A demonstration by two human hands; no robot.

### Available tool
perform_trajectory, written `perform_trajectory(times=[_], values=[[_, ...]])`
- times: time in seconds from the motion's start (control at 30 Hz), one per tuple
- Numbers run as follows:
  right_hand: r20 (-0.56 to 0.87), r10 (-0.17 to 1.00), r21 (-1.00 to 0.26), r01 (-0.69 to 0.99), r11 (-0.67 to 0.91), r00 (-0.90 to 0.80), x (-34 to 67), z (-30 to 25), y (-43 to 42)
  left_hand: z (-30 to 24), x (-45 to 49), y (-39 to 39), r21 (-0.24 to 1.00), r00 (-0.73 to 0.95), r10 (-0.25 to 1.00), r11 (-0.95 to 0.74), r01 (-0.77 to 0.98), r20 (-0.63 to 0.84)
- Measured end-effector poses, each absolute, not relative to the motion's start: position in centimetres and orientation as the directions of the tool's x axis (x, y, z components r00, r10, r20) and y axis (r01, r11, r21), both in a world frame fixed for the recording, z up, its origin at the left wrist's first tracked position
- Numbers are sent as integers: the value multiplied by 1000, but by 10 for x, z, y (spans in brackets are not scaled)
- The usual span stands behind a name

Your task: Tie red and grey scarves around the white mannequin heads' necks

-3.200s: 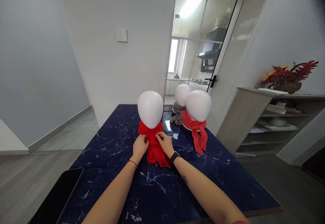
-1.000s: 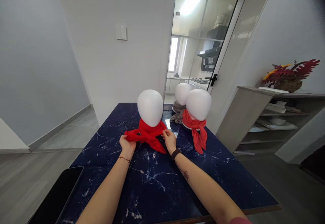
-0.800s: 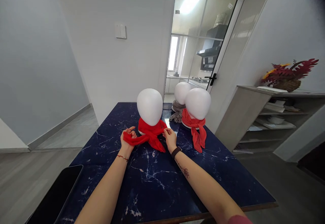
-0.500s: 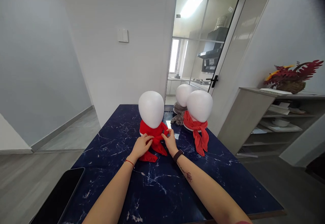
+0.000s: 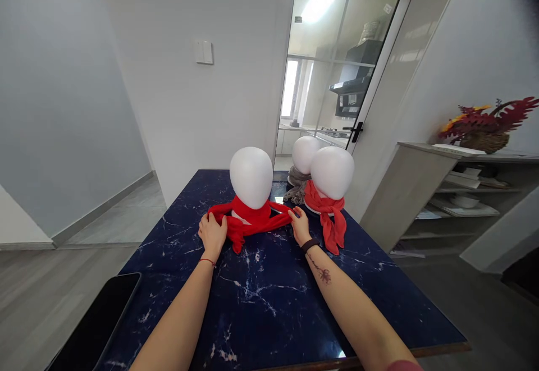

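Observation:
A white mannequin head (image 5: 251, 175) stands upright on the table, with a bright red scarf (image 5: 269, 224) around its neck. My left hand (image 5: 213, 235) grips the scarf on the left of the neck, and a short end hangs beside its fingers. On the right, my right hand (image 5: 300, 225) pinches the cloth between thumb and fingers. Between my hands the scarf is drawn out wide, its front strand crossing before the neck. A gap shows between the neck and the cloth on the right.
Behind my right hand stands a second mannequin head (image 5: 332, 170) with a knotted coral-red scarf (image 5: 330, 219). Farther back is a third head (image 5: 304, 155) with a grey scarf (image 5: 297, 191). A black phone-like slab (image 5: 96, 320) lies at the near left of the dark blue marbled table (image 5: 256, 298).
My hands have moved apart, left and right, from close together at the front of the neck. The red scarf has gone from gathered with hanging ends to pulled wide sideways.

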State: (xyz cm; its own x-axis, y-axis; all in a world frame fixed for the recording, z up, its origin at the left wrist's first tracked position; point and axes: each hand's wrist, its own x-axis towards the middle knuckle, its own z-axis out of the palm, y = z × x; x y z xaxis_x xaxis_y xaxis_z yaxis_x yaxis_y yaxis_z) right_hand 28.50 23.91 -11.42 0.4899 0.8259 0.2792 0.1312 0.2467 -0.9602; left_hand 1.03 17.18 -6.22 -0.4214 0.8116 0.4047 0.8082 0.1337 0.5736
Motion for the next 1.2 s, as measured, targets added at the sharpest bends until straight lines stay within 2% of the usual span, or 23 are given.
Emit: perform_trajectory(times=[0.1,0.27,0.43,0.53,0.67,0.8,0.93,1.0,1.1,1.2], values=[[302,839,-953,135,271,452,285,-115,237,-68,15,173,585,-406,830,123,802,383],[343,852,-934,239,266,395,291,-114,233,-81,8,180,618,-278,874,-32,785,399],[385,807,-899,382,216,448,305,-108,229,-77,-2,183,659,-385,807,-6,752,447],[455,820,-837,481,261,347,299,-106,224,-72,7,177,614,-384,753,-34,789,535],[506,836,-756,577,311,213,288,-106,219,-69,23,164,480,-276,730,-81,874,625],[503,845,-718,632,292,180,289,-107,219,-56,14,137,360,-283,746,62,931,603],[498,853,-695,661,283,159,290,-108,220,-39,-29,79,136,-330,791,305,943,516],[493,857,-691,666,281,151,290,-108,219,-34,-56,41,50,-416,786,444,895,458],[485,862,-692,668,274,149,290,-108,218,-34,-93,-10,20,-584,753,608,794,304],[479,865,-693,669,268,150,291,-108,218,-37,-114,-39,53,-664,722,668,742,195]])
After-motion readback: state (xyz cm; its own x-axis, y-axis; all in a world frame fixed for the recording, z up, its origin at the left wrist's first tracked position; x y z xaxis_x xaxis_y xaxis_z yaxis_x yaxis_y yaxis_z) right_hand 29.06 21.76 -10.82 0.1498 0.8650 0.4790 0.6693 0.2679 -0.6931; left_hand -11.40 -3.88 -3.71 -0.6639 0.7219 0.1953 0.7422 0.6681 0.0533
